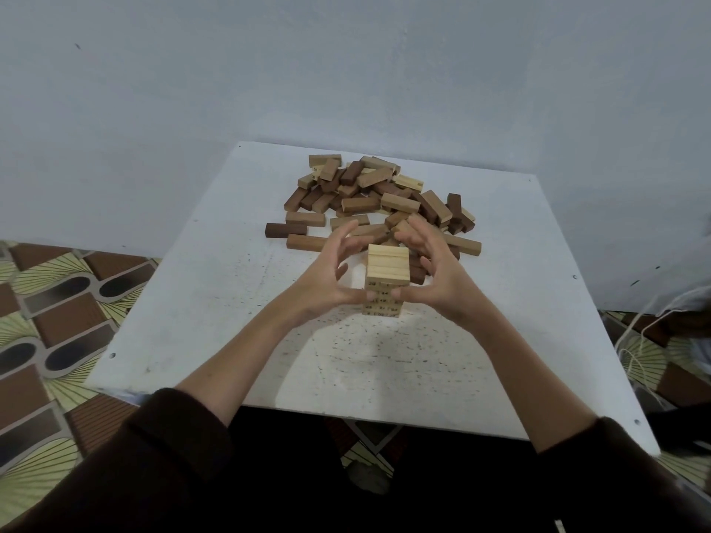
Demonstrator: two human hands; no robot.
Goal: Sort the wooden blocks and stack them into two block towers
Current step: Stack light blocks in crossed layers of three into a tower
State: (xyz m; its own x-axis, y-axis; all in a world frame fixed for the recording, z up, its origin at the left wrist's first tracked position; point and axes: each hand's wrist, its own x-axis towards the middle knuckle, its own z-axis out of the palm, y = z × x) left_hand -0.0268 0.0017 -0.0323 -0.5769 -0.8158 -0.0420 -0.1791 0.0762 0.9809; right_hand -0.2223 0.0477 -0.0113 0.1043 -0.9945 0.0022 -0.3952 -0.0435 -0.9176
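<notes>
Hands [388, 271] flanking pale block tower [386, 280], thumbs touching

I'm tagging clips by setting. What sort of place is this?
Probably a room in a home: a low white square board table against a plain pale painted wall, on patterned brown-and-green floor covering.

Both arms reach forward, bare from the pushed-up dark sleeves [184, 428], wrists bent slightly inward toward one another. The left hand [327, 278] and right hand [434, 271] face each other palm to palm, fingers [342, 234] spread and loosely curved. Thumbs sit low and nearest each other, fingertips arching up and forward above them.
</notes>
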